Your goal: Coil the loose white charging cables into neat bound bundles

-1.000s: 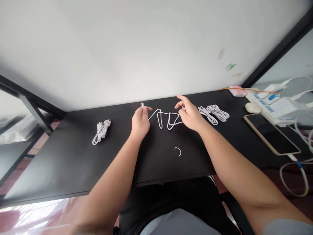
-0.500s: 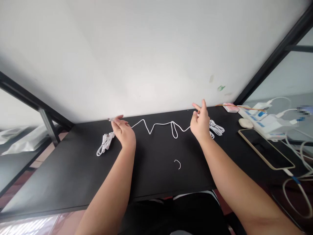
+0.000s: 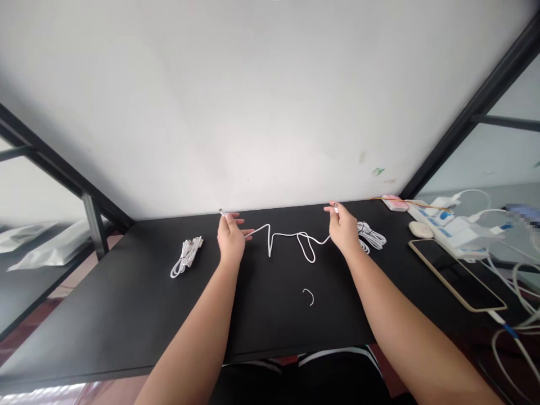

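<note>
A white charging cable (image 3: 289,234) stretches in loose bends between my two hands over the black table. My left hand (image 3: 230,239) pinches one end, its plug (image 3: 222,212) poking up past thumb and finger. At the other end, my right hand (image 3: 343,228) is closed on the second connector (image 3: 336,208), only partly visible between the fingers. Left of my left hand lies a bundled white cable (image 3: 187,257). Another bundled white cable (image 3: 372,236) rests just beyond my right hand, partly hidden by it. A short white twist tie (image 3: 310,296) lies curved on the table between my forearms.
On the right are a phone (image 3: 458,273) with a cable plugged in, a white rounded case (image 3: 421,229), a power strip (image 3: 436,222) with several chargers and a pink box (image 3: 395,203). A wall (image 3: 270,112) rises behind the table (image 3: 126,315); black frame bars stand at both sides.
My left hand has moved right, closer to my right hand, and turned so the plug points up. The cable between them hangs in tighter bends. My right hand's fingers have folded in around its end.
</note>
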Demonstrator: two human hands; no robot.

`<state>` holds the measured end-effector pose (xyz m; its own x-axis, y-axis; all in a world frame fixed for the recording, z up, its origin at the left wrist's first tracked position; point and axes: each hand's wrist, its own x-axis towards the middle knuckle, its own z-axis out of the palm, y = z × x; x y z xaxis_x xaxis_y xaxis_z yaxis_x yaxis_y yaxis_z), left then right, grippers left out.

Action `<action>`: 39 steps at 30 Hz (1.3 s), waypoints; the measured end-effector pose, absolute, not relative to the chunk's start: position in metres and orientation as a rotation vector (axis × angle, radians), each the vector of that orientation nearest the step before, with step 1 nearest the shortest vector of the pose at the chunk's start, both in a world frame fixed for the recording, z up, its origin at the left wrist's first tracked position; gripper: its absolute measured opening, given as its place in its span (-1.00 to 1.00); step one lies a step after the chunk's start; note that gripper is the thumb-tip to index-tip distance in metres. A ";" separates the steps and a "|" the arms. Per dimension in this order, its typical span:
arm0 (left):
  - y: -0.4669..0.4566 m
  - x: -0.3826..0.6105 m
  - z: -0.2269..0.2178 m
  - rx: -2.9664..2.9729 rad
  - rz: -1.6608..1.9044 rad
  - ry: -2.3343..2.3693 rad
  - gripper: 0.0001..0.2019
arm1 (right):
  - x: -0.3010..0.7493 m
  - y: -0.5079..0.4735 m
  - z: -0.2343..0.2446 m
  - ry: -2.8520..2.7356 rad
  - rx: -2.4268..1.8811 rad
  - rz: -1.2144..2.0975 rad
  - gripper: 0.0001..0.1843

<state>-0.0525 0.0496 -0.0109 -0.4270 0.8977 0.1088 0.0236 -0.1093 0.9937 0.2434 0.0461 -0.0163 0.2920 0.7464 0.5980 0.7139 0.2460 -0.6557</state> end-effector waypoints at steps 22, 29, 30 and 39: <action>0.045 -0.022 -0.028 1.105 1.182 1.126 -0.54 | 0.208 0.038 -0.024 -1.319 -1.326 1.065 -0.48; 0.044 -0.025 -0.023 0.874 1.170 1.015 -0.57 | 0.206 0.033 -0.016 -1.087 -1.185 1.326 -0.53; 0.044 -0.026 -0.022 0.857 1.158 1.006 -0.57 | 0.207 0.033 -0.016 -1.078 -1.191 1.360 -0.54; 0.054 -0.038 -0.023 0.761 1.399 1.059 -0.55 | 0.221 0.045 -0.019 -0.755 -1.068 1.214 -0.58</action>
<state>-0.0385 0.0541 -0.0233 -0.1239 0.9833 -0.1334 -0.3951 0.0744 0.9156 0.2210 0.0446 -0.0186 0.2219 0.9718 -0.0804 -0.3580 0.0045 -0.9337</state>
